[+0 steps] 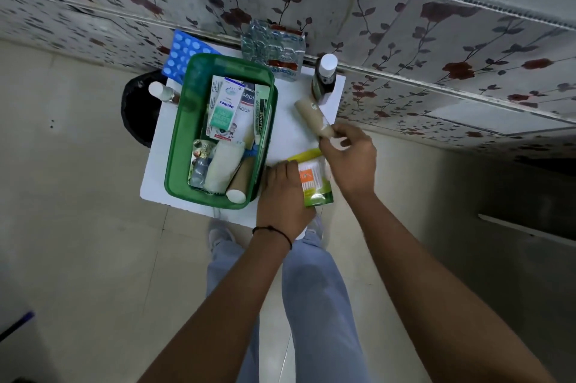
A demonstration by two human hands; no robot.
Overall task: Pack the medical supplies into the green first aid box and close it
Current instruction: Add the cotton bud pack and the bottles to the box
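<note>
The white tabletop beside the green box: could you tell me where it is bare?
Bare white tabletop lies between the green box and the tan roll. The near right corner is crowded by both hands and the swab packet; the far edge by blister strips.

Inside your green first aid box (pixel 174 145), the white carton with the teal panel (pixel 222 108) reads "Optibex". Just right of it in the box, the white carton (pixel 244 114) shows only the fragments "sap" and "ROOF", and the narrow green-and-white carton (pixel 261 116) against the box's right wall ends in "PLADINE". The print on the supplies outside the box is too small or blurred for you to read.
</note>
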